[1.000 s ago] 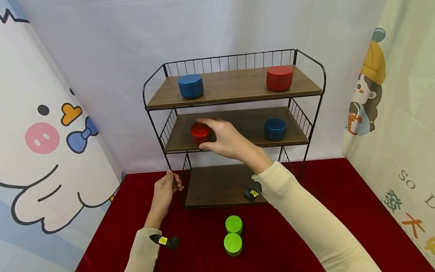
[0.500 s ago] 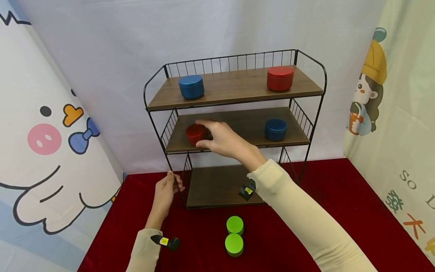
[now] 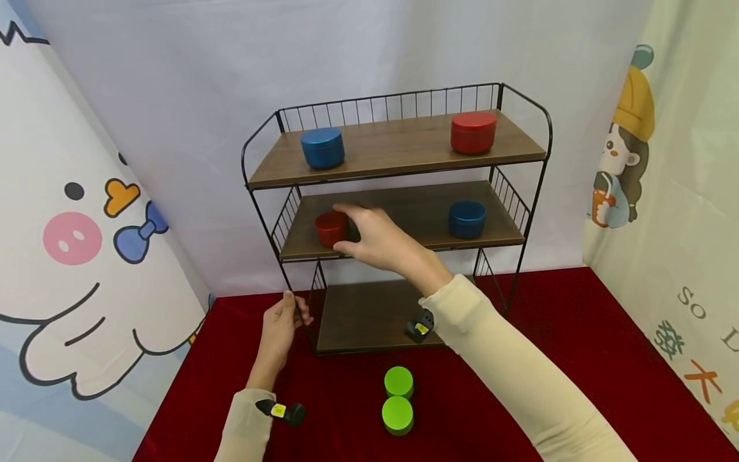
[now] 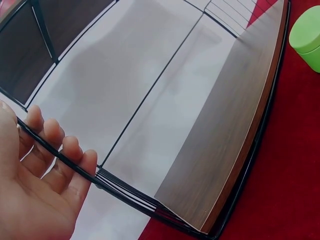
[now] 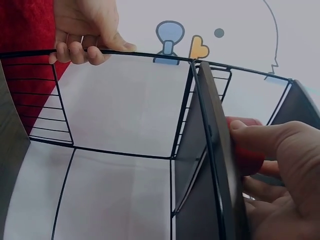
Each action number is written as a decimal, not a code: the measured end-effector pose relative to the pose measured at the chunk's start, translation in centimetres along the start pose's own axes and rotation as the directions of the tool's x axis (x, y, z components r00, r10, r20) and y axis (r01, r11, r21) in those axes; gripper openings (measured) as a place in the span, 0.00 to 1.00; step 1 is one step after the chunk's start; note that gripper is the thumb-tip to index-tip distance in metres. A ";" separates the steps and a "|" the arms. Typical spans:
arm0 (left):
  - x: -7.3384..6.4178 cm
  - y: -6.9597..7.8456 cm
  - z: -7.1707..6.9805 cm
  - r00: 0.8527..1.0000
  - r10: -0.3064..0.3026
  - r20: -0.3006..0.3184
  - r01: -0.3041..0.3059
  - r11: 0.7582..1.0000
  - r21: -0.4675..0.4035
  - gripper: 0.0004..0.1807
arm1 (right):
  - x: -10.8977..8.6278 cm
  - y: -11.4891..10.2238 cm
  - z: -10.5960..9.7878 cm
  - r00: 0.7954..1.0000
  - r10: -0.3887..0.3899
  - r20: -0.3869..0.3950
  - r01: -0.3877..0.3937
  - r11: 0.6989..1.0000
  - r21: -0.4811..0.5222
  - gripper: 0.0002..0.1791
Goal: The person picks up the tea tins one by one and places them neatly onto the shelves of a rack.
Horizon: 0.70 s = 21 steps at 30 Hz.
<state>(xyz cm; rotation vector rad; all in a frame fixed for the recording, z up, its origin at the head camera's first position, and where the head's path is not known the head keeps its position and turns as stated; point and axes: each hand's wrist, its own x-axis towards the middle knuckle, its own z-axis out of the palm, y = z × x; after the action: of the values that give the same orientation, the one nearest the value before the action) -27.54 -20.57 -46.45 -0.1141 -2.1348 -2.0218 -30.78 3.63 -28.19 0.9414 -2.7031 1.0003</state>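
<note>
Red tin (image 3: pixel 328 231): upright, left end of the middle shelf (image 3: pixel 412 205); your right hand (image 3: pixel 378 239), thumb and fingers curved, pinches its sides. Blue tin (image 3: pixel 467 220): same shelf, right end. Rack post (image 4: pixel 62 156): your left hand (image 3: pixel 283 317) curls round it. Top shelf (image 3: pixel 398 142): larger blue tin (image 3: pixel 322 148), larger red tin (image 3: pixel 473 133). Green tins (image 3: pixel 398 417), two: red cloth (image 3: pixel 340 417).

The red tin (image 3: pixel 331 230) stands upright; middle shelf (image 3: pixel 417 204), left end.

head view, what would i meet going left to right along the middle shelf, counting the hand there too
Red tin → right hand → blue tin
</note>
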 end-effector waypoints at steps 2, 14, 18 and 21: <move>0.0 0.0 0.0 1.000 0.000 0.000 0.000 1.000 0.001 0.31 | -0.5 -0.1 0.0 1.000 -0.015 -0.021 0.015 1.000 -0.012 0.38; 0.0 0.0 0.0 1.000 0.000 -0.004 0.000 1.000 0.001 0.31 | -4.5 -0.4 -0.3 0.965 -0.168 -0.201 0.172 0.985 0.001 0.39; -0.1 0.0 0.0 1.000 -0.003 -0.009 0.003 1.000 0.005 0.31 | -6.1 0.0 -0.2 0.935 -0.212 -0.285 0.235 0.971 0.052 0.39; -0.1 0.1 0.0 1.000 -0.003 -0.010 0.003 1.000 0.012 0.31 | -7.5 0.5 -0.1 0.918 -0.207 -0.339 0.255 0.962 0.103 0.39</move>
<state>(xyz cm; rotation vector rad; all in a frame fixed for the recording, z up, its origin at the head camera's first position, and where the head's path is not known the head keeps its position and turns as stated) -27.39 -20.54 -46.40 -0.0988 -2.1419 -2.0071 -25.05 7.85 -30.62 0.9907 -2.2159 1.1939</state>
